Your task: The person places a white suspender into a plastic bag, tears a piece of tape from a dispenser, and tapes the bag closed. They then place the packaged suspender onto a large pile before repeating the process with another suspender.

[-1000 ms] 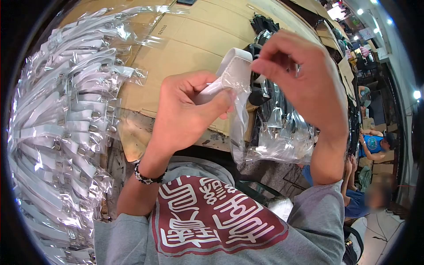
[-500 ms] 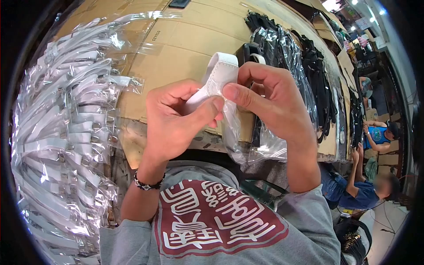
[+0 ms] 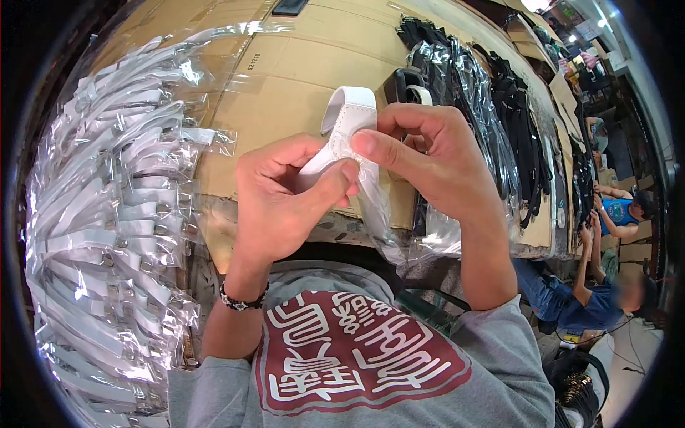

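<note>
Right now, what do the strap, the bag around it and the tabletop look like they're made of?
Strap: white, matte, probably leather or faux leather; stitching runs along its edge.
Bag: thin clear plastic film, glossy and crinkled.
Tabletop: brown corrugated cardboard, dull, with creases and seams.

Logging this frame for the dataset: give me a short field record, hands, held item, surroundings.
left hand: grips the white strap low down, thumb on it
right hand: pinches strap and clear bag at its mouth
strap: folded loop sticks out above the fingers
bag: hangs below the hands
left side: bagged white straps in a row
right side: bagged black straps
surface: cardboard
background: another person sits low at right
</note>
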Tool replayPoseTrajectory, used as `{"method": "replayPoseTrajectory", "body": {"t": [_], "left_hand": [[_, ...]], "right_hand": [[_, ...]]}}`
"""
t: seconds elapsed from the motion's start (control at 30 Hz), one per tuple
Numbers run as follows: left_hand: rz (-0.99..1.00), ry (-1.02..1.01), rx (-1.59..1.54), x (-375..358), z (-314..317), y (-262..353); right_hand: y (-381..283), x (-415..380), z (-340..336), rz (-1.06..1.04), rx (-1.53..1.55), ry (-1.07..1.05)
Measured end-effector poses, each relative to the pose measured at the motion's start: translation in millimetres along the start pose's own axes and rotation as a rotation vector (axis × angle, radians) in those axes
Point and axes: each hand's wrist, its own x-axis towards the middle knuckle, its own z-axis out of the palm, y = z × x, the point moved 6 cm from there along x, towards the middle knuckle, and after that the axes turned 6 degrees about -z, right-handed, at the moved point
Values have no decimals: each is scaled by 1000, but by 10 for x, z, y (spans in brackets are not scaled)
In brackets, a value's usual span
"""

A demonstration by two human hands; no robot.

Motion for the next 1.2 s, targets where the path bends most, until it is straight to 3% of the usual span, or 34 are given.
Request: {"method": "replayPoseTrajectory", "body": {"t": [0.17, 0.37, 0.5, 0.6, 0.73, 0.93, 1.03, 1.13, 1.2], "left_hand": [[3, 9, -17, -6, 17, 15], [44, 11, 171, -65, -37, 45], [19, 19, 102, -50, -55, -17], [4, 38, 29, -42, -19, 31], [24, 36, 46, -27, -53, 99], [34, 70, 63, -41, -90, 60], [12, 73, 62, -41, -90, 81], [5, 70, 53, -25, -94, 99], [20, 61, 43, -8, -98, 110]], "right_hand": [[-110, 3, 67, -5, 72, -40], [-138, 6, 166, 47, 138, -61], [-114, 6, 192, 66, 209, -80], [-27, 9, 178, 58, 270, 24], [-57, 43, 78, 4, 239, 117], [62, 110, 138, -147, -72, 148], [45, 102, 158, -115, -33, 123], [139, 120, 207, 15, 336, 110], [93, 116, 184, -37, 265, 141]]}}
